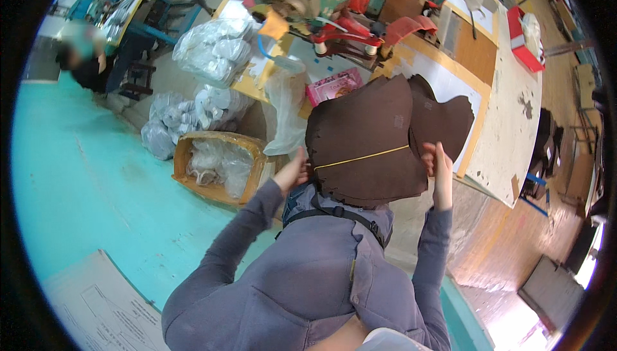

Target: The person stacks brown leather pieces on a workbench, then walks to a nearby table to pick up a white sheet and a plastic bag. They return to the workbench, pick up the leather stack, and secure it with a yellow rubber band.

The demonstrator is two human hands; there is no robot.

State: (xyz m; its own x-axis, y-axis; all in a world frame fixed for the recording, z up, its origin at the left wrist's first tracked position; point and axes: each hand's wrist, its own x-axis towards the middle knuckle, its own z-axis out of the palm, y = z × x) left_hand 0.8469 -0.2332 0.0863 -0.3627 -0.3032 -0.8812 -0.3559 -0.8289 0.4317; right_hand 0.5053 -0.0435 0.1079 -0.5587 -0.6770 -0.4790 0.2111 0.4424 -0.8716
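Observation:
A stack of dark brown flat cut pieces [360, 132] with uneven edges lies in front of me, over the near edge of the table. A thin yellow band [366, 157] runs across its top piece. Close against the stack's left edge is my left hand [294, 171], fingers extended and slightly blurred. My right hand [440, 168] is by the stack's right edge, fingers apart and nothing visible in them. More brown pieces [443, 119] fan out to the right, partly under the stack. Whether either hand touches the stack, I cannot tell.
A green machine with red parts [347, 36] stands behind the stack, a pink packet [334, 86] before it. To the left are an open cardboard box [257, 174] and clear bags of pale round pieces [215, 49]. A red box [526, 39] sits at right. Another person sits far left.

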